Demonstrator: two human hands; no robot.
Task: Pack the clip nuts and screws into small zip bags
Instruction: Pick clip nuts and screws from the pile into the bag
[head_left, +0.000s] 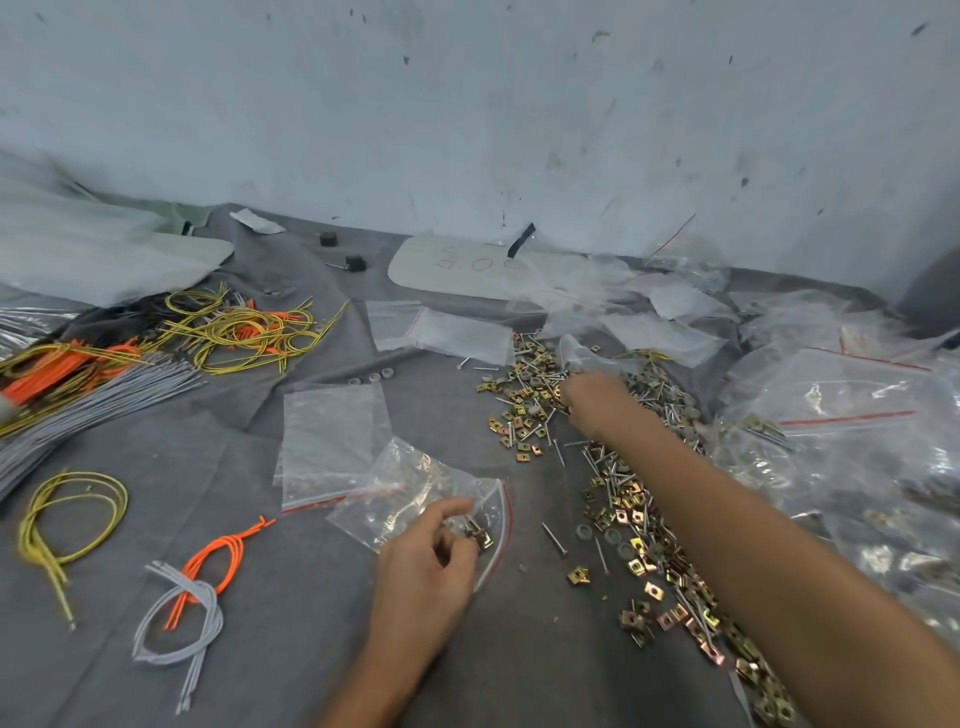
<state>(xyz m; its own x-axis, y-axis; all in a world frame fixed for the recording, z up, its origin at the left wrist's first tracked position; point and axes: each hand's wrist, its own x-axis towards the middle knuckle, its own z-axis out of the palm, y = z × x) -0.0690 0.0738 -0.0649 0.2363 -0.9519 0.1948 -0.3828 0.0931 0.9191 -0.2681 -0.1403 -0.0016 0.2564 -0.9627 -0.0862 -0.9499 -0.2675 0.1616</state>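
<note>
Your left hand (426, 566) pinches a small zip bag (410, 483) with clip nuts (484, 540) inside, near the grey cloth's (311, 649) front edge. Your right hand (592, 397) reaches into the heap of nuts and screws (524, 405) farther back; I cannot tell its grip.

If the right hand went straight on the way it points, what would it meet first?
The right hand would probably meet the loose clip nuts and screws just ahead of it first, then the empty zip bags beyond; blur hides contact.

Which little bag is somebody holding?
The crumpled zip bag gripped by the left hand, clip nuts inside; the flat bag beside it lies empty.
</note>
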